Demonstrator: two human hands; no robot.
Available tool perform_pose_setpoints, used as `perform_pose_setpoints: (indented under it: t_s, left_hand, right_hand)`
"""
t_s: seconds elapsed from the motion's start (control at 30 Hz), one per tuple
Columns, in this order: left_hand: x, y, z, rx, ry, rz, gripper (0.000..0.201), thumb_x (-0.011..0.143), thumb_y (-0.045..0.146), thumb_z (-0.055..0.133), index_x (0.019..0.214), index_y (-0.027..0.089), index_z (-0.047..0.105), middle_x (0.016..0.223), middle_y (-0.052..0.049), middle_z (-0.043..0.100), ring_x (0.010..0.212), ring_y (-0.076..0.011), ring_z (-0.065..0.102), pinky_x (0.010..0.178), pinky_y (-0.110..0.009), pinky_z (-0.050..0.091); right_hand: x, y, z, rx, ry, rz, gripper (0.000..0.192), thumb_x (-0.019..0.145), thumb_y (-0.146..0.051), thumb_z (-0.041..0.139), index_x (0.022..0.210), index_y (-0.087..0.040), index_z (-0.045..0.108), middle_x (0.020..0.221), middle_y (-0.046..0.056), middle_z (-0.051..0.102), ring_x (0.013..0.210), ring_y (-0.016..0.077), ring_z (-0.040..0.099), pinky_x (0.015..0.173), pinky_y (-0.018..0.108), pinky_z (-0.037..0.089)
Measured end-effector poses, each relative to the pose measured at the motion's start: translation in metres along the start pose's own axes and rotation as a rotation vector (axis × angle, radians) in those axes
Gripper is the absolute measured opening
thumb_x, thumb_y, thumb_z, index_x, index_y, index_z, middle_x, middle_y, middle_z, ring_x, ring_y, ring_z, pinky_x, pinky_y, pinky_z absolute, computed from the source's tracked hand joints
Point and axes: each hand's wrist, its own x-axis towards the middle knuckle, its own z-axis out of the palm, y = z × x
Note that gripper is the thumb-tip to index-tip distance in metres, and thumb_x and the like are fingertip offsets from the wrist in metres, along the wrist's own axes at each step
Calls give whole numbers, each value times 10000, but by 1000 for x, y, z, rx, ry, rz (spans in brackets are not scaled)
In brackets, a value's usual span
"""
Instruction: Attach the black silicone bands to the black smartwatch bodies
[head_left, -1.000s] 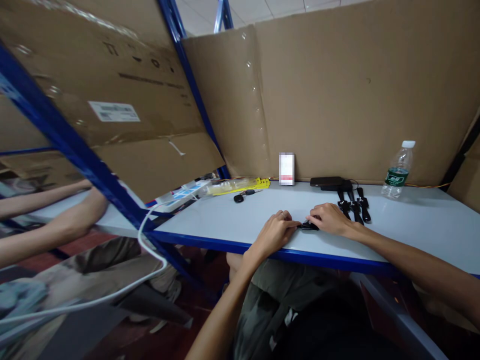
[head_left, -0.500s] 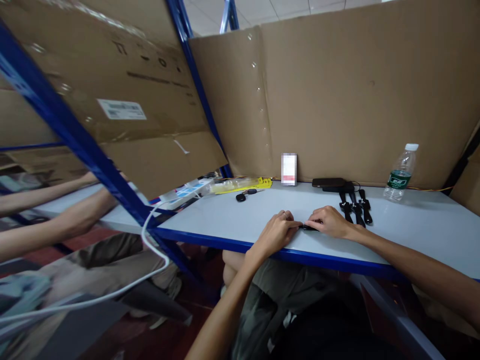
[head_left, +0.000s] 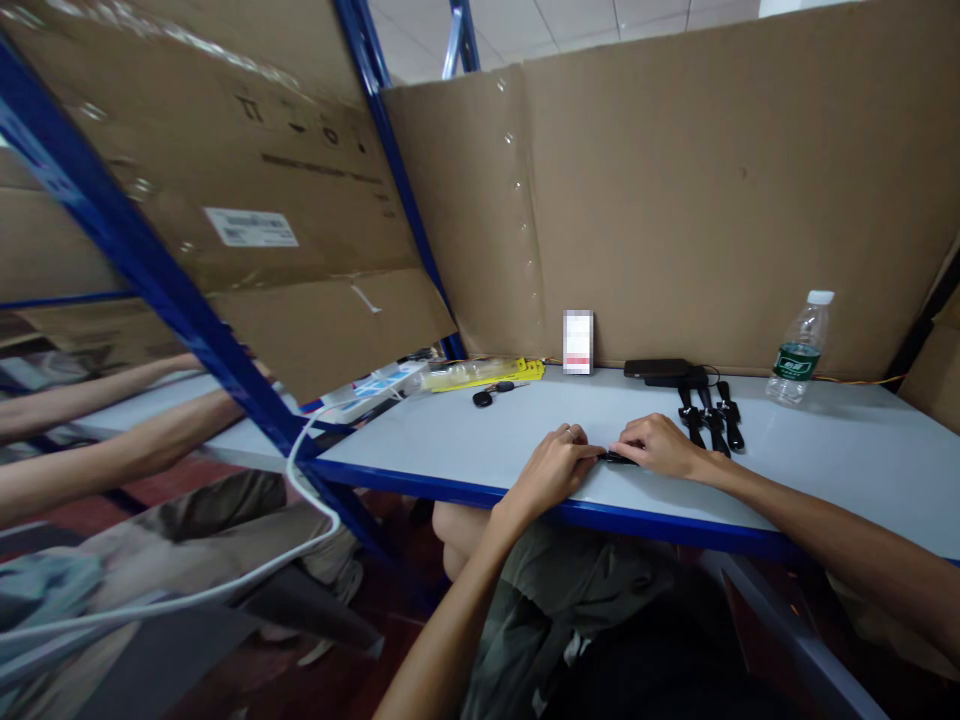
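Note:
Near the table's front edge, my left hand (head_left: pixel 559 463) and my right hand (head_left: pixel 654 445) face each other with fingers closed. Between them is a slim, glossy black piece (head_left: pixel 619 459), low at the tabletop. My left fingertips pinch its left end, and my right fingers grip it from the other side. Most of it is hidden by my fingers, so its full shape does not show. Right of my right hand lie several black propeller-like pieces (head_left: pixel 729 414), side by side, each with wide ends and a narrow middle.
A phone (head_left: pixel 578 343) leans on the cardboard wall (head_left: pixel 675 200). Behind the black pieces lies a dark flat box (head_left: pixel 656 368). A water bottle (head_left: pixel 799 355) stands at right. Keys (head_left: pixel 484 398), yellow strips (head_left: pixel 487 374) and a power strip (head_left: pixel 382 388) lie left. Another person's arm (head_left: pixel 150 432) shows beyond the blue post.
The view has shifted very slightly. Both hands keep nearly the same place and grip on the black piece. The other person's arms at left have moved a little.

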Motion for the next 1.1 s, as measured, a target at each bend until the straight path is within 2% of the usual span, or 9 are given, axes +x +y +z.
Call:
perform_pose_setpoints:
  t_s: [0.1,0.23,0.43,0.63,0.8,0.97,1.1]
  left_hand:
    - [0,0,-1,-4,-12,-2,326,967,179,564,1209,296,749,988,-81,652,966,-230,597,877,-363,503]
    - [0,-1,0,2,-9,-6,317,966,185,574,1206,295,750,998,-82,652,973,-233,597,882,-370,500]
    - [0,-2,1,-6,-11,-7,315,970,189,569,1206,294,749,1001,-82,651,973,-230,590,887,-366,498]
    - [0,-1,-1,-14,-14,-14,325,965,178,567,1209,291,748,998,-81,650,969,-231,592,881,-366,494]
    - [0,-1,0,-20,-19,-17,318,965,185,560,1198,286,753,1005,-81,652,975,-229,599,894,-366,493]
    - [-1,-1,-1,-27,-18,-20,285,963,228,583,1188,272,752,1016,-81,653,984,-228,607,906,-363,496]
    - [-1,2,-3,-36,-21,-19,249,958,268,600,1157,246,748,1022,-80,656,1000,-231,605,920,-372,494]
  right_hand:
    - [0,-1,0,35,-4,11,329,982,-315,556,756,-181,754,731,30,705,658,136,556,636,270,309]
    - [0,1,-1,-49,11,25,306,995,-312,542,821,-208,771,807,40,741,724,159,600,666,281,321]
    - [0,2,-2,-181,25,74,357,986,-314,551,692,-178,701,737,48,697,644,147,531,633,294,269]
    - [-1,6,1,-92,15,30,407,974,-313,547,601,-172,626,635,16,613,618,131,467,626,284,252]
    - [1,7,1,-58,16,105,459,993,-382,513,593,-178,609,589,3,581,578,125,426,603,283,232]
    - [3,9,-6,-112,57,168,421,1005,-360,500,661,-180,663,695,44,665,642,144,510,612,295,237]
    - [3,13,-8,-149,23,162,374,992,-327,495,714,-186,702,774,66,708,705,165,565,624,296,257]
